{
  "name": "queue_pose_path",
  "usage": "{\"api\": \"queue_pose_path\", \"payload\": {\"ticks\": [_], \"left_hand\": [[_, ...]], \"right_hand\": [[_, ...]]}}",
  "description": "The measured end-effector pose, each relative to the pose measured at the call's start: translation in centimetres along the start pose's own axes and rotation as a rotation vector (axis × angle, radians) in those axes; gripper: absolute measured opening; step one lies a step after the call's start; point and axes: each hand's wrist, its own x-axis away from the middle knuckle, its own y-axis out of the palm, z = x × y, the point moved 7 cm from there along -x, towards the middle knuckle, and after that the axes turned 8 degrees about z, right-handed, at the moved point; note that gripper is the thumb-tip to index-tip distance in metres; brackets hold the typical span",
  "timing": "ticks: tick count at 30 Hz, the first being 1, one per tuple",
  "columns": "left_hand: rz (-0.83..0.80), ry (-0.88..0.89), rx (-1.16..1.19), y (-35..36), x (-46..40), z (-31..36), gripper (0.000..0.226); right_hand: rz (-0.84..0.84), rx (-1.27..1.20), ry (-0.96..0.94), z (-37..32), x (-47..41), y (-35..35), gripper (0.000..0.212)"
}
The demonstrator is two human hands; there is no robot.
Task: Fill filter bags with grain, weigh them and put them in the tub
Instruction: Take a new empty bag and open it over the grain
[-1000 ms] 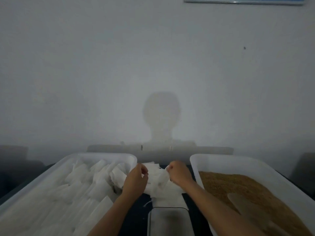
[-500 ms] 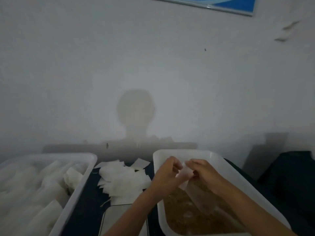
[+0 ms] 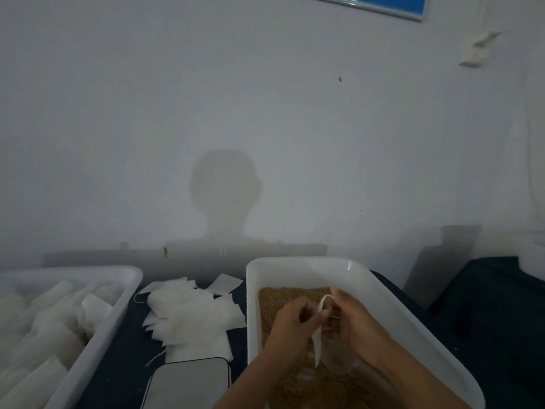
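We hold one empty filter bag [image 3: 320, 335] over the grain tub [image 3: 383, 293], which stands at the right side of the counter [image 3: 126, 343], and we are working its mouth open. Our left hand [image 3: 290, 321] pinches one lip of the bag between curled fingers and thumb, and our right hand [image 3: 352, 320] pinches the opposite lip, so the top edge arches into a small loop between them while the body of the bag hangs down toward the grain [image 3: 274, 302]. The bag looks thin, limp and nearly weightless, a soft paper-like mesh that will crumple or tear if we pull hard, so we judge it best held by the rim alone, with light fingertip pressure on both lips to keep the mouth round for filling. Once grain goes in, the bag should sag and turn bottom-heavy, and we would then want a hand beneath it. A scoop-like shape seems to lie on the grain under the bag, but it is too dim to name. The loose pile of spare filter bags [image 3: 191, 317] lies on the counter between the two tubs, toward the far edge, with a drawstring or two trailing from it. Just nearer us, at the front edge, sits the flat scale [image 3: 188, 382], with nothing on its plate. The tub of filled bags [image 3: 97, 335] stands at the left side of the counter, already well stocked.
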Motion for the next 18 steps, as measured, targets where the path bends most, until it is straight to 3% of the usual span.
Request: {"api": "queue_pose_path", "payload": {"ticks": [6, 14, 18], "left_hand": [[-0.088, -0.140, 0.283, 0.14, 0.16, -0.56, 0.026], [-0.082, -0.203, 0.310, 0.14, 0.29, -1.07, 0.028], [-0.045, -0.184, 0.293, -0.13, 0.32, -0.94, 0.025]], "right_hand": [[-0.100, 0.100, -0.056, -0.23, 0.60, 1.02, 0.030], [-0.054, 0.083, -0.002, 0.47, 0.31, 0.62, 0.013], [-0.025, 0.033, 0.007, 0.69, 0.08, 0.45, 0.016]]}}
